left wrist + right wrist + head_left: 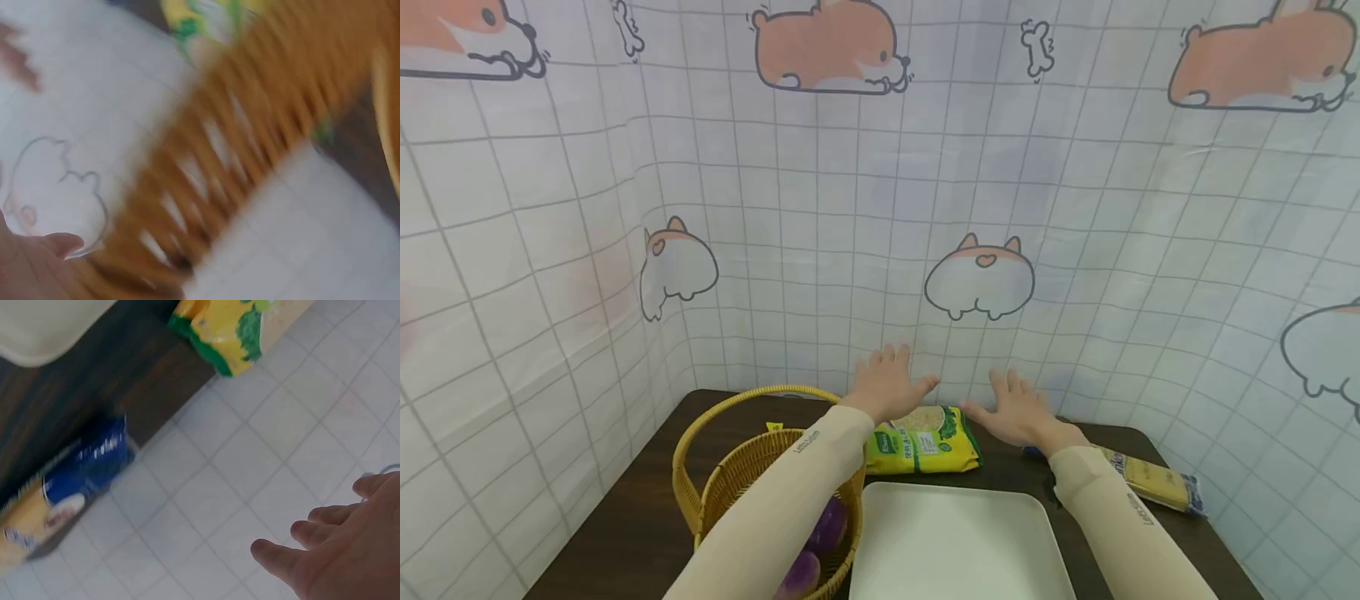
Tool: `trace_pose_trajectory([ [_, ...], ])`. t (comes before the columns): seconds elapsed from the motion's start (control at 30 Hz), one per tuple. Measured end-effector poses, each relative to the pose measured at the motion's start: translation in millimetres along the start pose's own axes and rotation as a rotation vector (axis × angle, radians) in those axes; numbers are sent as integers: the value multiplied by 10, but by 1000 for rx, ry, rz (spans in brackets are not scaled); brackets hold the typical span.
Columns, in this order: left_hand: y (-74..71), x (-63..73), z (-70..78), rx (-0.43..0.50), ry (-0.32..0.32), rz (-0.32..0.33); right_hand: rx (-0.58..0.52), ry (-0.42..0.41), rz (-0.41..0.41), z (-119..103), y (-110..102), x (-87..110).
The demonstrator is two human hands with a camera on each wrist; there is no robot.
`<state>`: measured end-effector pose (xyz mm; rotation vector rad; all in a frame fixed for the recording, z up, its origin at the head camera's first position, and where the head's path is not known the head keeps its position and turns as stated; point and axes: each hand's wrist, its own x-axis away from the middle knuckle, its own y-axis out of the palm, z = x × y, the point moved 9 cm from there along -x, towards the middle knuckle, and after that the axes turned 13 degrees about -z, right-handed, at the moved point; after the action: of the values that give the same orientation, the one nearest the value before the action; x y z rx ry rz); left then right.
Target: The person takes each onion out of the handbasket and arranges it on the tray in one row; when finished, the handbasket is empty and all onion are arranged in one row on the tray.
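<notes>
Yellow Knorr bag: at the far side of the tabletop, lying between the forearms, beyond the white tray; the yellow Knorr bag [921, 446] reads as soft film over loose fill, so likely modest in weight, sagging and a little slick.
Best hold on the bag: probably both short ends at once, palms inward, or a broad grip underneath; a pinch at one corner would let the fill slump.
Left hand: the left hand [889, 387] has its fingers spread apart with nothing in them; whether it touches the bag or only hovers, I cannot tell, since the left wrist view is blurred.
Right hand: the right hand [1022, 412] also has straight fingers, apart and holding nothing, near the bag's right end.
White tray: the white tray [955, 542] sits just in front of the bag, rim facing it.
Right-side gap: a strip of dark tabletop [625, 500] shows between bag and blue-and-yellow packet [1153, 483].
Wicker basket: the wicker basket [737, 475], with purple vegetables [829, 527] inside, crowds the left; its tall handle [681, 458] could snag a sleeve.
Far edge: the patterned curtain [985, 192] hangs close behind, leaving little depth.
</notes>
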<state>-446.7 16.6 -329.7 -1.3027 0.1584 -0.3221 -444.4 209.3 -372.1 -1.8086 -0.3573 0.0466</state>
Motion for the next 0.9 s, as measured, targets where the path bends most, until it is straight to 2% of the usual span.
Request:
trace_pose_trajectory([
  [0.17,78,159,118,140,105,4,-55,-50,-28,-110,269,24],
  [0.33,232,355,249,145,202,17,-101,-94,-52,-245,528,88],
  [0.43,237,502,290,172,243,59,-153,-127,-47,-316,646,136],
  [0.53,160,661,316,222,288,123,-207,-164,-34,-400,743,194],
  [0.67,-20,893,283,298,339,219,-216,-205,4,-549,881,268],
  [0.77,-198,1062,185,347,362,304,-209,-225,34,-674,989,323],
  [0.9,-452,1306,-33,388,363,412,-237,-258,47,-845,1145,382],
])
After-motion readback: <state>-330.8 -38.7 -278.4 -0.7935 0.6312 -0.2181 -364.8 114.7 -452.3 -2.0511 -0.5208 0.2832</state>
